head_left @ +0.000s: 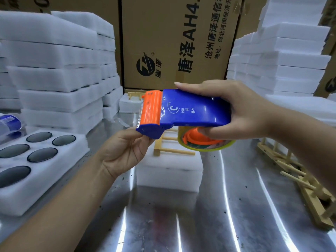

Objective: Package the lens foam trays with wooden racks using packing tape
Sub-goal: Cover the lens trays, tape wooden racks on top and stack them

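My right hand (241,108) grips a blue and orange tape dispenser (183,110) in mid-air, fingers over its top and thumb under the tape roll (205,142). My left hand (123,151) pinches the dispenser's front end, at the clear tape by the orange cutter. Below them, a stack of white foam trays (169,171) stands on the metal table (218,215) with a wooden rack (172,150) on top. The dispenser hides the rack's far part.
An open foam tray (43,171) with several dark lenses lies at the left. Tall stacks of white foam (58,73) stand left and right, cardboard boxes (174,42) behind. More wooden racks (298,179) lie at the right. Another small foam stack with a rack (129,102) sits at the back.
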